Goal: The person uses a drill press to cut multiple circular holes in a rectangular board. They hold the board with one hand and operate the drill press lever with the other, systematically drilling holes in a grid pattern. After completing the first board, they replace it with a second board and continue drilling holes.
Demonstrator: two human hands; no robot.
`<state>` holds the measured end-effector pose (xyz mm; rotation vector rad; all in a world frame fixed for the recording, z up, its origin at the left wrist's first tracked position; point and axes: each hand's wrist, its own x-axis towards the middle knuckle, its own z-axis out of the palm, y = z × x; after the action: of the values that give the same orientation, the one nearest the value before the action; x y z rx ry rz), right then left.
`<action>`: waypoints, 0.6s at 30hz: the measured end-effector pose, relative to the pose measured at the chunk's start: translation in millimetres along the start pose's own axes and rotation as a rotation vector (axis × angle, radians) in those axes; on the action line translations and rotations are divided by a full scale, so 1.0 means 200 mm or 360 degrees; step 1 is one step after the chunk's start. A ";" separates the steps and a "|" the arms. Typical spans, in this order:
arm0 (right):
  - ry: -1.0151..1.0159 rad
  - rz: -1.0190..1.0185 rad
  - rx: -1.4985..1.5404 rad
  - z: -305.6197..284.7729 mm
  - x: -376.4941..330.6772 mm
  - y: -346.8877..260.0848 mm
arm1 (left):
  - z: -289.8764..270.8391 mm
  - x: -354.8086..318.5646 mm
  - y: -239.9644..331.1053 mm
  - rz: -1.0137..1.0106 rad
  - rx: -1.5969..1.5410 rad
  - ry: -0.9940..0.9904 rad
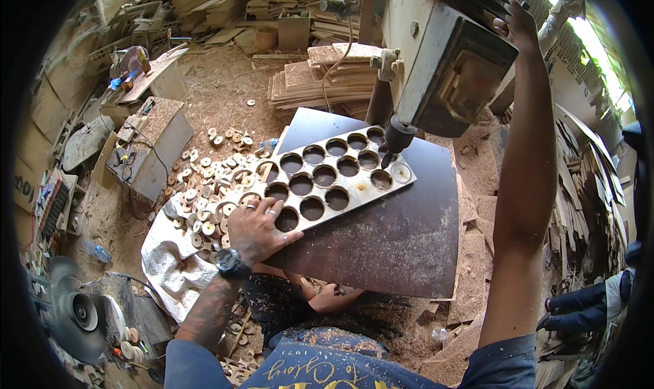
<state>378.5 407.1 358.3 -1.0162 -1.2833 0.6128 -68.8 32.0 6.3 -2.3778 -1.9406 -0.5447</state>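
A pale wooden board (361, 186) with rows of round holes lies slanted on the dark drill press table (381, 253). My left hand (259, 229) grips its near left end, fingers on top and thumb along the edge. Raised at the upper right, my right hand (518, 31) has its fingers curled at the drill press lever, partly hidden by the machine's head (415, 48). The chuck (400, 135) with its pointed bit hangs over the board's right end. A ring-cut wooden disc (401, 173) still sits in the board there.
Many loose wooden discs (204, 184) are heaped left of the table, beside a white sack (174, 266). Stacked boards (306, 82) stand behind. A fan (82, 310) is at the lower left. Another person's legs (579, 306) show at the right edge. Sawdust covers the floor.
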 end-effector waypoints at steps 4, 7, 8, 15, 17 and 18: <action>0.0176 0.0067 -0.0148 0.01 -0.04 -0.04 | 0.08 0.12 0.14 -0.0021 -0.0037 0.0038; 0.0230 0.0024 -0.0155 0.07 -0.15 -0.11 | 0.11 0.16 0.20 -0.0090 -0.0141 0.0019; 0.0238 0.0009 -0.0161 0.08 -0.19 -0.13 | 0.12 0.17 0.21 -0.0102 -0.0135 0.0030; 0.0278 -0.0071 0.0056 0.13 -0.46 -0.25 | 0.17 0.27 0.11 -0.0092 -0.0061 0.0090; 0.0344 -0.0112 0.0114 0.16 -0.56 -0.28 | 0.18 0.29 0.09 -0.0092 -0.0018 0.0062; 0.0400 -0.0119 0.0134 0.17 -0.61 -0.29 | 0.18 0.30 0.08 -0.0093 -0.0010 0.0054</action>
<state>309.5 287.0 348.9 -0.9391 -1.0604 0.4620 -33.8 93.5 -7.4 -2.3061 -2.0023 -0.5907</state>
